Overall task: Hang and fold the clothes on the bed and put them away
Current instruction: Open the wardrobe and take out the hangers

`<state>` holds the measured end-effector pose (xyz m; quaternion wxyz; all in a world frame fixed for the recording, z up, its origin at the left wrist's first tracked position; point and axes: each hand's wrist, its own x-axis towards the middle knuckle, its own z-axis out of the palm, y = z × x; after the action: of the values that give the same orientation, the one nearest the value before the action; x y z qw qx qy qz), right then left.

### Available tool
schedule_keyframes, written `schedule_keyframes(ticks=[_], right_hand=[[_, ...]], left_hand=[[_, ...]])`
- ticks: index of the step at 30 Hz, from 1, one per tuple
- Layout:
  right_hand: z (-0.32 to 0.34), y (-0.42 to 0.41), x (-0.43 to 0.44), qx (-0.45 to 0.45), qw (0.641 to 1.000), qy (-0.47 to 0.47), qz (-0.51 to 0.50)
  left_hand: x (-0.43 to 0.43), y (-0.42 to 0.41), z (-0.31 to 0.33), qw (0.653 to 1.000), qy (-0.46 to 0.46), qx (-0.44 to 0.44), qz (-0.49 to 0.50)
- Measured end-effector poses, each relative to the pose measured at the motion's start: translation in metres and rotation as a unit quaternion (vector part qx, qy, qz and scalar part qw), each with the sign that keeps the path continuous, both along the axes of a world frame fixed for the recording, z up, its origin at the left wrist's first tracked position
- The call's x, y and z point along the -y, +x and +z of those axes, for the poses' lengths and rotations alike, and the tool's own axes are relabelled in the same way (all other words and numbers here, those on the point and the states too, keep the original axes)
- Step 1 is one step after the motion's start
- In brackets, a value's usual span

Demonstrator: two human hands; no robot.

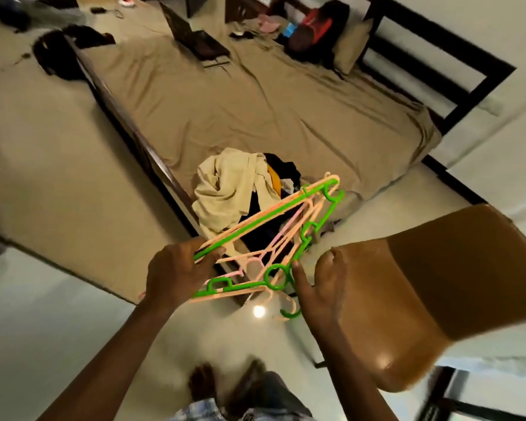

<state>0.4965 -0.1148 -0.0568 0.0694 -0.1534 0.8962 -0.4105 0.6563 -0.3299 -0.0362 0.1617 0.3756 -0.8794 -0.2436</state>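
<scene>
Bedroom w/ glossy pale tiled floor (pixel 73 329); a dark wooden-framed bed under a wrinkled tan sheet (pixel 255 110) fills the upper middle of the view.

Heap of crumpled clothes (pixel 231 189) (cream garment on top, dark and mustard-yellow pieces under it) sits on the near corner of the bed, at the foot end, right by the frame edge. Nothing in it is folded or hung.

Just in front of the heap, and overlapping it in view, is a bundle of green and peach-pink plastic hangers (pixel 255 221), held in the air between both hands, stacked roughly flat and tilted, w/ hooks pointing down toward the person.

Left hand (pixel 176 268) grips the bundle's left end, fingers curled round the bars, thumb on top. Right hand (pixel 322 284) is beside the hook end: thumb (pixel 298 271) tip touches the green ring at the hanger neck, other fingers loosely bent and clear of the plastic, closed round nothing.

Brown moulded chair seat (pixel 438 268) is just right of the right hand. Below, the person's bare feet (pixel 201 381) are on the floor.

Farther up the bed: open dark laptop (pixel 195 41) mid-mattress, red-and-black bag (pixel 313 28) next to a tan pillow (pixel 351 44) at the head end. Small items near them are too blurred to name.
</scene>
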Motion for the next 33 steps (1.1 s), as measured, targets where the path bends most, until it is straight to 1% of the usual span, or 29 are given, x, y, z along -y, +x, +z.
schedule_keyframes(ticks=[1,2,3,5,7,9,11,13,14,15,16,17,19,21,23,26,28,30,33], right_hand=[[-0.006,-0.009,0.007,0.096,0.995,-0.03,-0.01],[-0.012,-0.02,0.017,0.183,0.981,-0.068,-0.01],[-0.018,-0.032,0.026,0.246,0.965,-0.093,-0.005],[-0.032,-0.065,0.049,0.331,0.936,-0.12,0.012],[-0.044,-0.101,0.077,0.382,0.91,-0.16,0.035],[-0.052,-0.133,0.111,0.396,0.901,-0.171,0.044],[-0.055,-0.158,0.143,0.4,0.896,-0.188,0.043],[-0.048,-0.177,0.175,0.432,0.866,-0.248,0.034],[-0.046,-0.187,0.193,0.461,0.846,-0.266,0.046],[-0.043,-0.196,0.213,0.5,0.822,-0.267,0.054],[-0.039,-0.201,0.231,0.529,0.808,-0.252,0.054],[-0.038,-0.204,0.25,0.537,0.804,-0.25,0.06],[-0.05,-0.212,0.285,0.519,0.812,-0.262,0.057],[-0.06,-0.219,0.319,0.503,0.821,-0.271,0.029],[-0.058,-0.226,0.36,0.466,0.853,-0.231,0.034],[-0.082,-0.232,0.418,0.439,0.876,-0.194,0.048],[-0.112,-0.232,0.466,0.418,0.895,-0.152,0.034],[-0.141,-0.233,0.514,0.393,0.911,-0.126,-0.006],[-0.178,-0.243,0.574,0.396,0.909,-0.104,-0.072]], left_hand=[[0.009,-0.011,-0.003,1.0,0.022,0.01,0.008],[0.021,-0.024,-0.009,0.999,0.048,0.02,0.017],[0.033,-0.035,-0.015,0.997,0.075,0.024,0.024],[0.059,-0.061,-0.025,0.991,0.123,0.035,0.04],[0.082,-0.084,-0.027,0.982,0.172,0.033,0.065],[0.106,-0.108,-0.027,0.973,0.209,0.032,0.09],[0.134,-0.123,-0.025,0.97,0.214,0.039,0.107],[0.165,-0.134,-0.023,0.967,0.221,0.038,0.12],[0.18,-0.142,-0.023,0.965,0.223,0.03,0.135],[0.196,-0.148,-0.024,0.963,0.226,0.021,0.144],[0.209,-0.153,-0.025,0.962,0.226,0.012,0.152],[0.225,-0.158,-0.028,0.961,0.225,0.005,0.162],[0.256,-0.166,-0.037,0.957,0.22,0.008,0.188],[0.287,-0.173,-0.051,0.956,0.209,0.006,0.205],[0.326,-0.184,-0.068,0.957,0.202,0.014,0.206],[0.388,-0.205,-0.098,0.966,0.189,0.03,0.173],[0.442,-0.218,-0.131,0.973,0.177,0.051,0.141],[0.499,-0.23,-0.176,0.975,0.173,0.081,0.114],[0.577,-0.255,-0.234,0.966,0.202,0.118,0.109]])
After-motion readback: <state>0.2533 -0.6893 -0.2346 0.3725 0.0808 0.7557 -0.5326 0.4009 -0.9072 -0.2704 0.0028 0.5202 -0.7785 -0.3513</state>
